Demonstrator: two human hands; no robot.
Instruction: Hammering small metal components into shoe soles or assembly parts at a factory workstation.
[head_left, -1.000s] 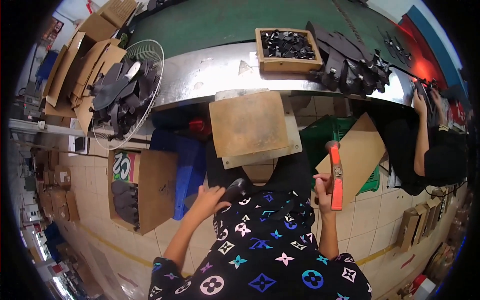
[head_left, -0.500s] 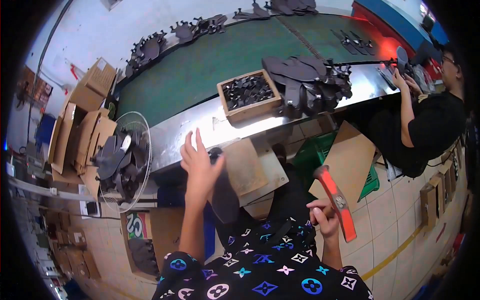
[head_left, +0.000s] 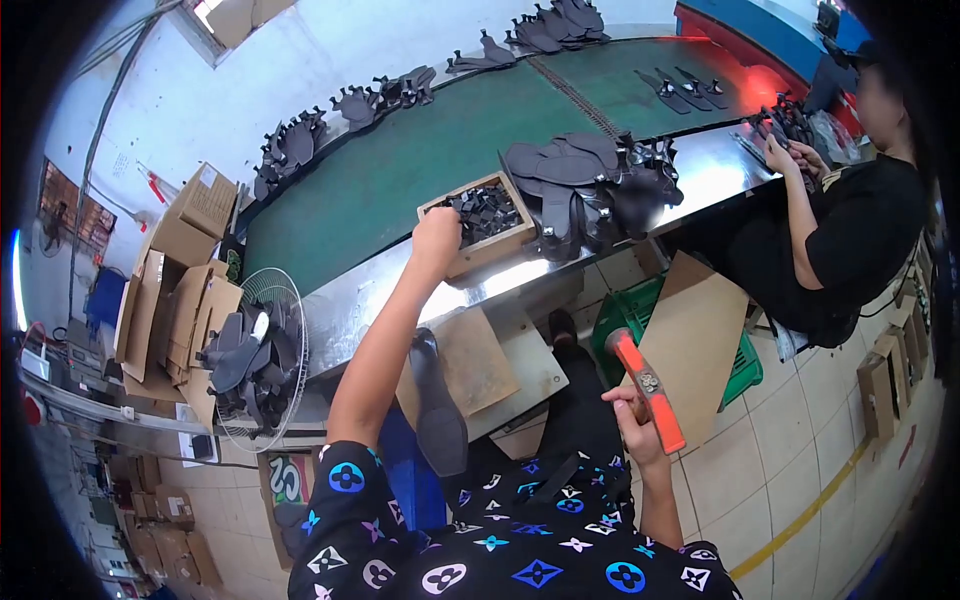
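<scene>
My left hand [head_left: 437,238] reaches over the near left rim of a wooden box [head_left: 490,252] full of small black pieces [head_left: 488,213]. Its fingers are curled down at the pieces, and what they pinch, if anything, is hidden. In my right hand [head_left: 640,432] is a hammer [head_left: 648,388] with an orange-red handle, held up to the right of my lap. A dark grey shoe sole [head_left: 438,410] lies lengthwise in front of me, near a worn brown board [head_left: 465,360] on a pale plate.
Stacked dark soles with heels [head_left: 560,170] lie right of the box on the metal ledge. Behind runs a green conveyor belt [head_left: 400,165]. A fan-guard basket [head_left: 262,360] holds more soles at left. A co-worker [head_left: 850,230] sits at right beside a green crate [head_left: 740,375].
My left hand has left the sole and moved up and right to the wooden box. The sole now lies unheld. The hammer has shifted slightly down and left.
</scene>
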